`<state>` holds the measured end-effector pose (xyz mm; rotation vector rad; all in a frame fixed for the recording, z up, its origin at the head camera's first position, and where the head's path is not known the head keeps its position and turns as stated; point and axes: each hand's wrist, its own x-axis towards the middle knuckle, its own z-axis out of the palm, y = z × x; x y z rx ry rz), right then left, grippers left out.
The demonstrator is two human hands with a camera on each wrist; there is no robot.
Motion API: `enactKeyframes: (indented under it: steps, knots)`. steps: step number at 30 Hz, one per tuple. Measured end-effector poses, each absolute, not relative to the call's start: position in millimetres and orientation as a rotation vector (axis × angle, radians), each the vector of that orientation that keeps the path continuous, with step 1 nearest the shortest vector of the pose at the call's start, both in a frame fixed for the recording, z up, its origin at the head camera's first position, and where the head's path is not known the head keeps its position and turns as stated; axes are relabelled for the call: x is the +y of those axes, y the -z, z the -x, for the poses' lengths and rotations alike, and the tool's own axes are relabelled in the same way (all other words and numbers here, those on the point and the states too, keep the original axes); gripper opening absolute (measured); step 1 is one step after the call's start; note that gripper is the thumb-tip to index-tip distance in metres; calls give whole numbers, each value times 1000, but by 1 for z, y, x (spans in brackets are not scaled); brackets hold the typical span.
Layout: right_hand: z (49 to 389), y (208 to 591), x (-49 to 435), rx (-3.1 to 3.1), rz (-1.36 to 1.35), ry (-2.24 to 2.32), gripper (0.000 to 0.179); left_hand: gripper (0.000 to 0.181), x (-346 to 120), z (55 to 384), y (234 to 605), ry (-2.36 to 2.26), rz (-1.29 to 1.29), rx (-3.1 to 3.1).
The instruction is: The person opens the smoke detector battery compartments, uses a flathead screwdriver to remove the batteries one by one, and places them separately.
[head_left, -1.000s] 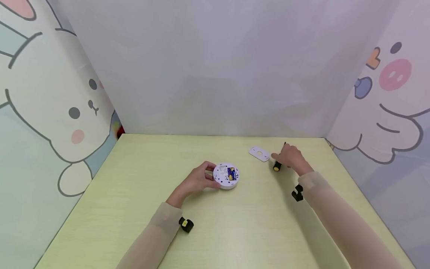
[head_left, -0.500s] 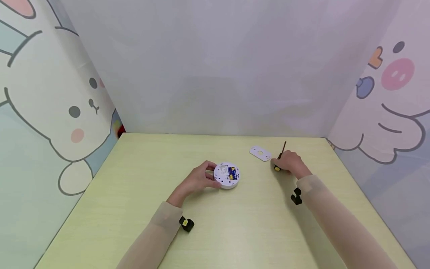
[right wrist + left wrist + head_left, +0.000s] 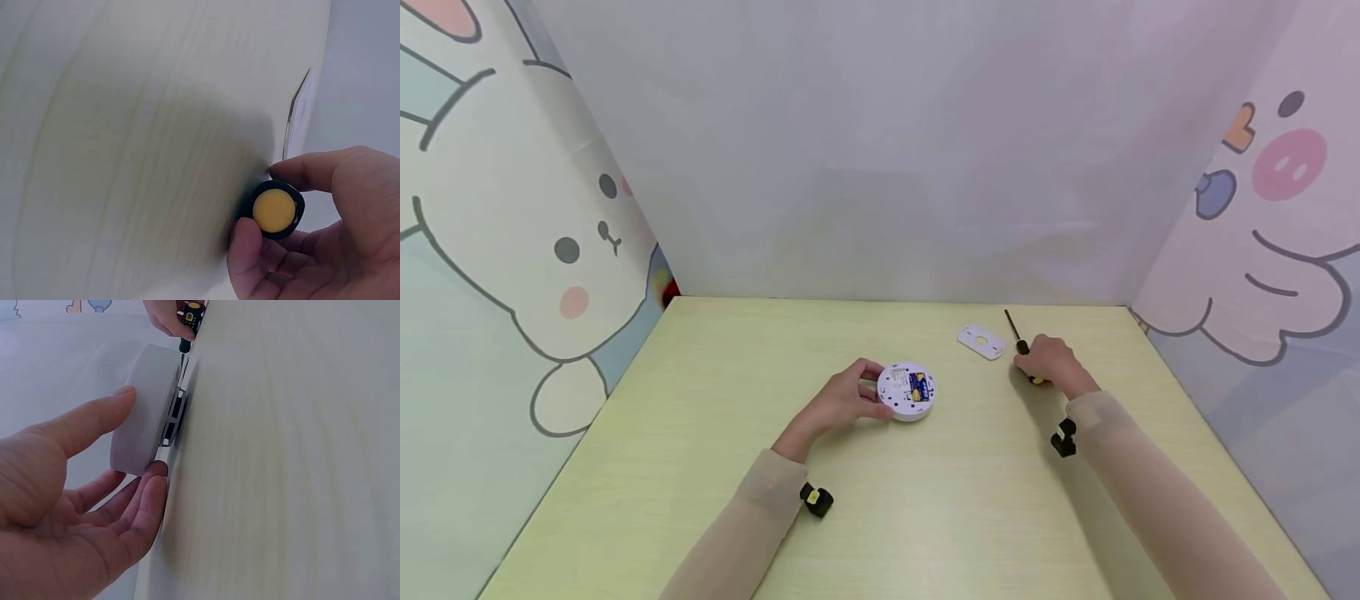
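Note:
A round white smoke alarm [image 3: 907,391] lies near the middle of the table, its back with a blue and yellow battery facing up. My left hand [image 3: 846,400] grips its left rim between thumb and fingers. In the left wrist view the alarm [image 3: 145,412] shows from the side, its slotted front turned to the table. To the right, my right hand [image 3: 1051,364] holds a screwdriver [image 3: 1022,347] by its black handle, the thin shaft pointing away and slightly left. The yellow handle end [image 3: 275,210] shows between thumb and fingers in the right wrist view.
A flat white mounting plate [image 3: 970,340] with a hole in its centre lies just left of the screwdriver. The pale wooden table [image 3: 737,350] ends at a plain back wall [image 3: 880,233]. Cloth walls with cartoon animals stand at both sides.
In the right hand the screwdriver has turned, its tip swinging from the right over to the left. The left hand and the smoke alarm have stayed in place.

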<state>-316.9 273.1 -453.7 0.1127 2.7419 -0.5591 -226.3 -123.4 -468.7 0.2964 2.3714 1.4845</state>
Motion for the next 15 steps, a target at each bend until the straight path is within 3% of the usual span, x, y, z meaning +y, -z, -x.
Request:
enactKeyframes:
  steps: [15]
  knots:
    - [307,432,276,2765,101,673,35,68,-124,225,468,-1471,-303,2385]
